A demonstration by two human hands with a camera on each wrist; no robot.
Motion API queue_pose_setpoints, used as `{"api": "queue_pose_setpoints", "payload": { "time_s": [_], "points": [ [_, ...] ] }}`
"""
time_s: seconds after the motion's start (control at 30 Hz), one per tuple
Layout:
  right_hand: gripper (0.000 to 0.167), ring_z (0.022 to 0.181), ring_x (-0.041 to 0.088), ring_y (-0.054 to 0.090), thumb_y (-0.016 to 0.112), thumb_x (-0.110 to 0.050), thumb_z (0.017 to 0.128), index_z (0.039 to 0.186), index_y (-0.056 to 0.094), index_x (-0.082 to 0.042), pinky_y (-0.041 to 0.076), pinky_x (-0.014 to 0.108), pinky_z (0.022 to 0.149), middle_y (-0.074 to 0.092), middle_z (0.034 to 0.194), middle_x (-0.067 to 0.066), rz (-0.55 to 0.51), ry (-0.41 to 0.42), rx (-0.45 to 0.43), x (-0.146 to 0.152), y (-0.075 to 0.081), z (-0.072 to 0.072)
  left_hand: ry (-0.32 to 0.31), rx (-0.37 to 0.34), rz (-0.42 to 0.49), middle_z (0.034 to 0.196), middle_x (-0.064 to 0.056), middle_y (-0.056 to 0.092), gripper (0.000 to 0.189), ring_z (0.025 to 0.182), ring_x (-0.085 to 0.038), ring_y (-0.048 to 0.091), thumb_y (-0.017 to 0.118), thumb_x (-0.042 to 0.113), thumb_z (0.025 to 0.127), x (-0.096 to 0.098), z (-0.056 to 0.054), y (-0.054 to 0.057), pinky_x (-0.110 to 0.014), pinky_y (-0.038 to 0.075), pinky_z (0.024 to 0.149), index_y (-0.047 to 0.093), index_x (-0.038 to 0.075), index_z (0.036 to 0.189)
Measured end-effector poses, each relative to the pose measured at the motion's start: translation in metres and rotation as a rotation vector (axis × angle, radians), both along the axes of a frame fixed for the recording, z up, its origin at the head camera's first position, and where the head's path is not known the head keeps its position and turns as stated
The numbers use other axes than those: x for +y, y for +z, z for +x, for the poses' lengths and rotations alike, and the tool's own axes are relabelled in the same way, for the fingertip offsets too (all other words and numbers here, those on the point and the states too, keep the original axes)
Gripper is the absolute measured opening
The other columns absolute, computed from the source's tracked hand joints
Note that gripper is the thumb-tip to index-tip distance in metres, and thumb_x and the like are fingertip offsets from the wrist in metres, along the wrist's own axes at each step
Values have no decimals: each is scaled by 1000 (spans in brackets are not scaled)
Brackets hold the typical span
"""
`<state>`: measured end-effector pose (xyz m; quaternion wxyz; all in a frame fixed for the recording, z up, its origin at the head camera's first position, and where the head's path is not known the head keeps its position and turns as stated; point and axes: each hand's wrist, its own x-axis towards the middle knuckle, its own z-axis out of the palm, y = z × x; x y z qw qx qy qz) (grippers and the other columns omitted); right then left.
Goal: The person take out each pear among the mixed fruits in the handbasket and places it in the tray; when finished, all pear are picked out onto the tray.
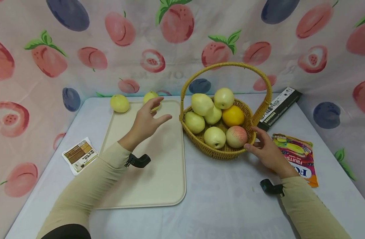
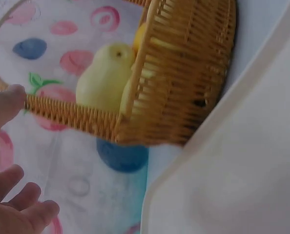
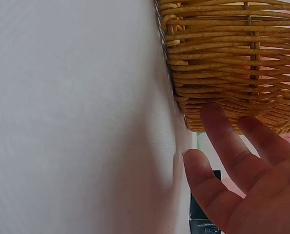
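A yellow wicker basket (image 1: 221,153) with a tall arched handle stands right of centre. In it lie several pale green-yellow pears (image 1: 201,104), an orange (image 1: 233,116) and a pinkish peach (image 1: 236,136). My right hand (image 1: 270,152) touches the basket's right side with fingers spread and mostly straight; in the right wrist view, fingertips (image 3: 216,114) meet the wicker. My left hand (image 1: 145,122) hovers over the cream tray (image 1: 152,166), thumb and fingers apart, holding nothing. Two more pale green-yellow fruits (image 1: 119,103) sit near the tray's back edge, one partly behind the left hand.
A black pasta box (image 1: 279,108) lies behind the basket on the right. Close to my right hand is a colourful candy bag (image 1: 298,156). A brown-and-white packet (image 1: 80,156) lies left of the tray. Fruit-printed cloth (image 1: 110,66) hangs behind the white-covered table.
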<state>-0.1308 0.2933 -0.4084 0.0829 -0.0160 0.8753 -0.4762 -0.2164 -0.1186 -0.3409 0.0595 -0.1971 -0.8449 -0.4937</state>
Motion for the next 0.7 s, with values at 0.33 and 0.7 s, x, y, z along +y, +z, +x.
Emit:
{"api": "queue_pose_setpoints", "payload": {
  "time_s": [0.33, 0.7],
  "points": [
    [84, 125, 47, 47, 61, -36, 101, 161, 9, -11, 43, 59, 98, 19, 159, 30, -7, 1, 5, 1, -1, 0, -138, -22, 50, 147, -13, 48, 67, 133, -28, 48, 79, 13, 88, 35, 19, -8, -39, 47, 102, 46, 1, 146],
    [83, 125, 47, 48, 61, -35, 102, 161, 9, -10, 42, 60, 99, 18, 159, 30, -16, 10, 17, 1, -2, 0, -238, -106, 47, 151, -12, 44, 72, 139, -28, 41, 77, 17, 90, 73, 25, -12, -41, 43, 106, 41, 1, 150]
  ]
}}
